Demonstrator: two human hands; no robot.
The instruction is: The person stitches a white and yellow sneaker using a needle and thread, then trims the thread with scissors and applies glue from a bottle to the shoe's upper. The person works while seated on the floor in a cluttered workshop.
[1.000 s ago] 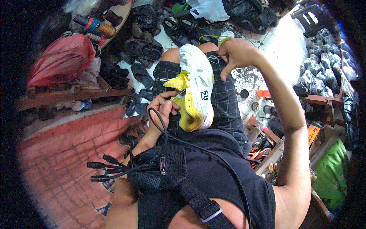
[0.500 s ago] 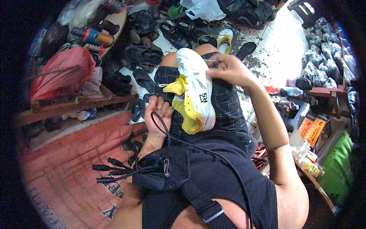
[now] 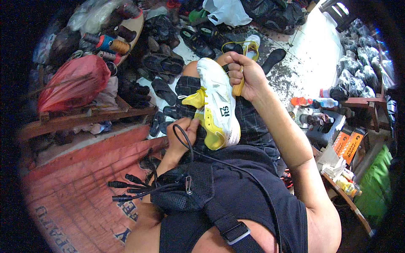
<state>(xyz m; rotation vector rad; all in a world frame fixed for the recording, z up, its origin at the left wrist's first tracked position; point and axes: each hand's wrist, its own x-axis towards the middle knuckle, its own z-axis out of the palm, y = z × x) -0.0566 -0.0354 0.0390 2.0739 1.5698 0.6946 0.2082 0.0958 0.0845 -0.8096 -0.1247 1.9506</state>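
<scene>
A white and yellow sports shoe (image 3: 217, 90) lies on its side across my lap, its yellow tongue toward my left. My right hand (image 3: 253, 78) is closed in a fist around an awl-like tool with a yellow handle (image 3: 238, 87), beside the shoe's right edge; the tool's working end is hidden. At the yellow opening of the shoe, my left hand (image 3: 184, 133) has its fingers pinched together against the edge. What they grip, if anything, is too small to make out. A similar white and yellow shoe (image 3: 252, 45) stands on the floor beyond my knees.
Dark sandals and shoes (image 3: 163, 63) litter the floor ahead. Thread spools (image 3: 114, 44) and a red plastic bag (image 3: 74, 82) stand at the left on a wooden bench. Bottles (image 3: 325, 102) and orange boxes (image 3: 349, 143) are at the right. A black cable (image 3: 240, 169) crosses my lap.
My right hand, which was pinching near the shoe with a thin white thread by it, is now wrapped around the yellow handle. My left hand has moved right to the shoe's opening.
</scene>
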